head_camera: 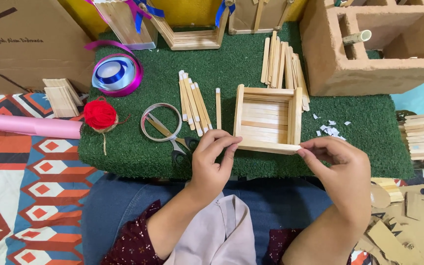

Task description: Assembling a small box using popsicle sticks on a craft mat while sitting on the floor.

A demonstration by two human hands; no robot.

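Evidently both hands pinch 1 craft stick along the near edge of the stick-built box [268, 119]: left hand [211, 159] closed on its left end, right hand [338, 164] on its right, steadying it level between them.

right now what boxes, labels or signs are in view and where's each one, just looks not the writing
Cardboard box: top left corner, behind the green turf mat; large, plain brown, flat-sided, with a small line of dark print and a dark diagonal stripe.
Cardboard compartment box: top right, on the mat's far edge; brown, open-topped, no label showing.
No signs or screens in view.
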